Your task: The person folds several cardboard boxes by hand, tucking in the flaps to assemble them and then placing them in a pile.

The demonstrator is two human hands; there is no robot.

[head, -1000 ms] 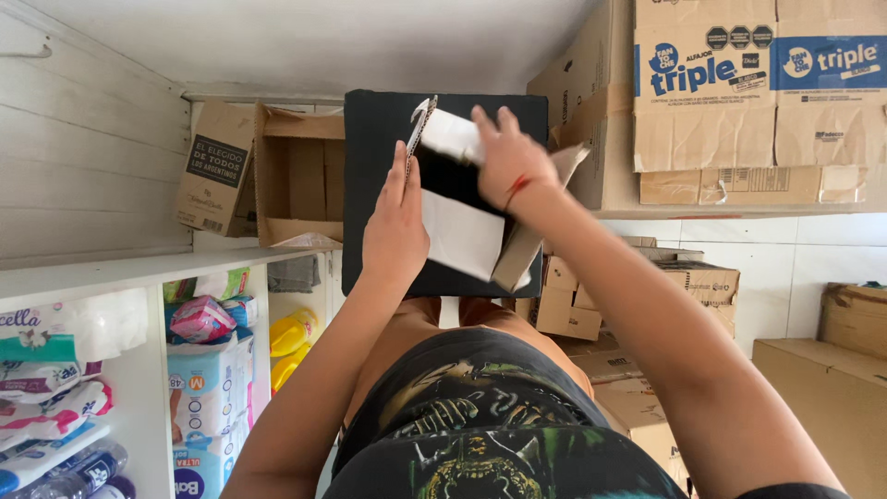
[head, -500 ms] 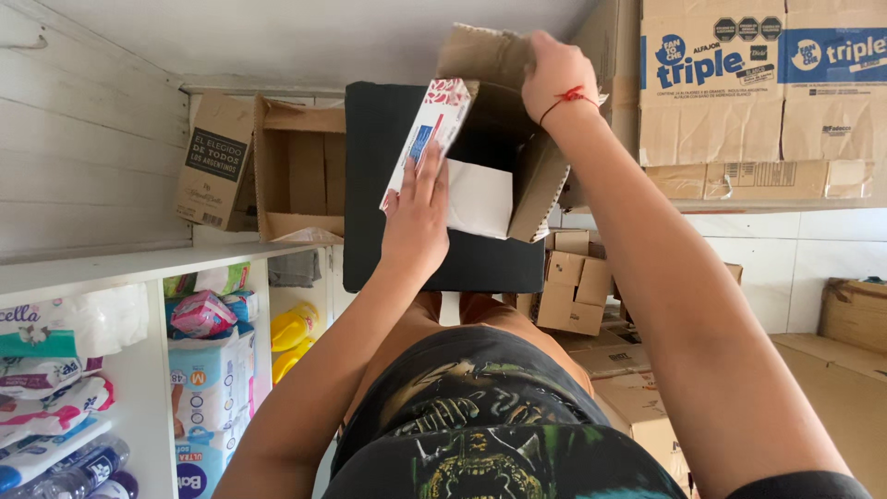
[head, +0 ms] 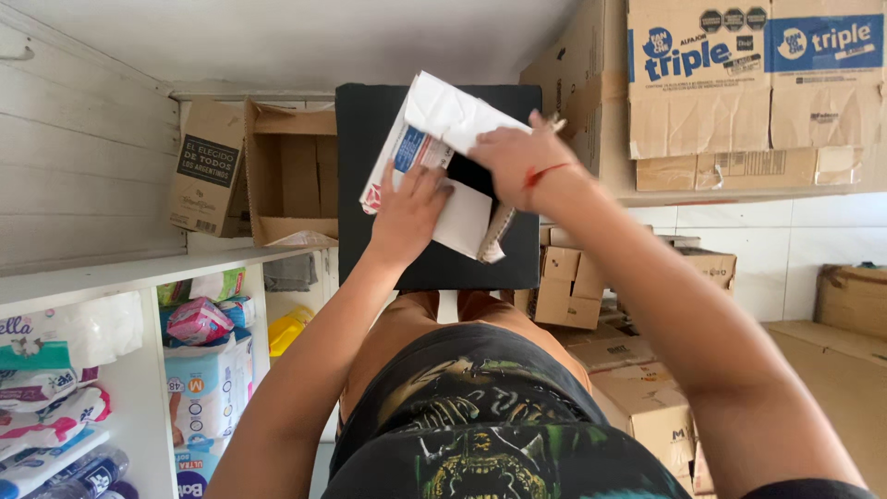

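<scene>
Since half a second ago my right hand (head: pixel 519 159) has come down from the raised cardboard flap and now lies over the white carton (head: pixel 434 157), which has tipped flatter across the black box (head: pixel 370 185). That hand presses palm-down on the carton's right end, fingers curled over its far edge; a red thread circles the wrist. My left hand (head: pixel 407 214) sits just left of it and nearer to me, fingers spread and laid flat against the carton's printed red-and-blue side, thumb underneath, so the carton is clamped between both hands. The carton rests on top of the black box, tilted, its white end pointing far and right. Left of the black box an open brown cardboard box (head: pixel 286 176) stands on a white shelf (head: pixel 139 273). Below that shelf, at near left, lie soft packs of diapers (head: pixel 208 388). To the right, printed cartons (head: pixel 748 79) are stacked high, with smaller brown boxes (head: pixel 568 282) piled lower down.
</scene>
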